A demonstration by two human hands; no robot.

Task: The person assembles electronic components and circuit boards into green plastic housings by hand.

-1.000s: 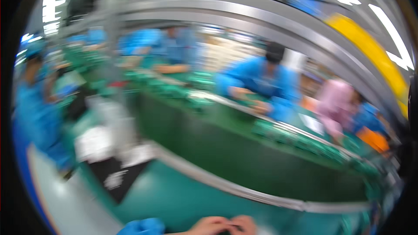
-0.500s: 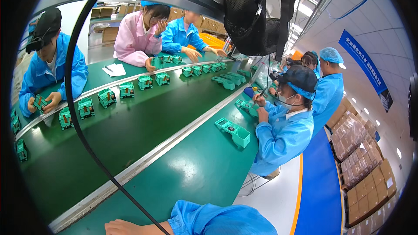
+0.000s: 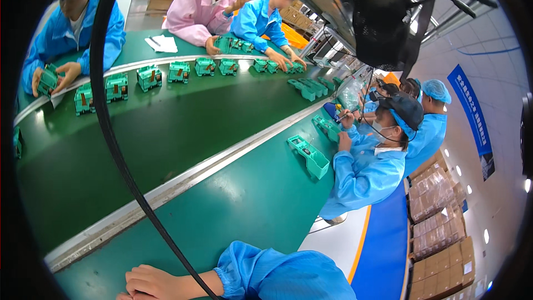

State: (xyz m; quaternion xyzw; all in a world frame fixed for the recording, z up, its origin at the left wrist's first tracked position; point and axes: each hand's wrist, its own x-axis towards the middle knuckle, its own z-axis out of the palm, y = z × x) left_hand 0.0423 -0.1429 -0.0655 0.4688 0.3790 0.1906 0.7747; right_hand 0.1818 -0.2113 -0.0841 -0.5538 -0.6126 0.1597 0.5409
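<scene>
My right hand (image 3: pixel 152 284) rests at the near edge of the green worktable (image 3: pixel 239 205), its blue-sleeved forearm reaching in from the lower right. Its fingers are curled and pressed together; the lower edge cuts them off, so anything inside them is hidden. My left hand is out of view. Nearest on this worktable is a long green plastic housing (image 3: pixel 308 156), lying to the far right with an open box-shaped end. Beyond it a masked co-worker (image 3: pixel 372 161) holds a thin tool over a second green housing (image 3: pixel 327 128).
A dark green conveyor belt (image 3: pixel 166 128) with a metal rail carries a row of boxy green assemblies (image 3: pixel 149 78). Co-workers in blue and pink handle similar parts across it. A black cable (image 3: pixel 127 172) hangs across the view; a black mesh pouch (image 3: pixel 383 28) hangs above. Stacked cartons (image 3: pixel 438 233) stand right.
The view has shifted, and more of my right hand shows. Across the belt, a blue-sleeved co-worker's hands have come together over the far green parts.
</scene>
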